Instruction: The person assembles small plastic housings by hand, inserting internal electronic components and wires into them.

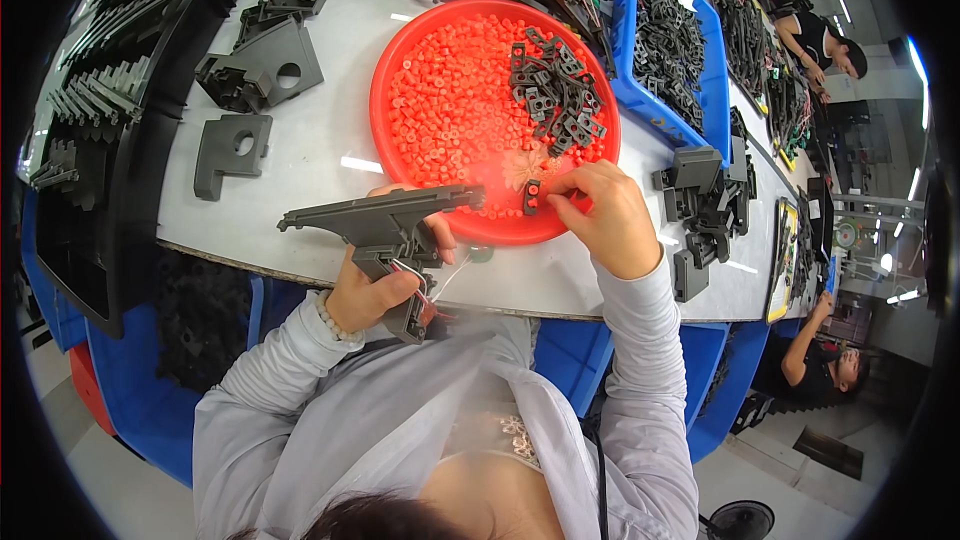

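Here the left hand grips a long grey plastic housing; the right hand pinches a small black plastic clip over the round red plastic tray, likely fitting it next with careful alignment.

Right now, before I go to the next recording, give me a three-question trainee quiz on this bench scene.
1. True or false: the left hand grips a long dark grey plastic housing with thin wires hanging at its lower end.
2. Multiple choice: the small black clip pinched by the right hand sits over which thing? A) the blue bin B) the red round tray C) the white table
3. Fill in: the heap of black clips lies on a layer of small ____ caps.

Key: 1 true; 2 B; 3 red
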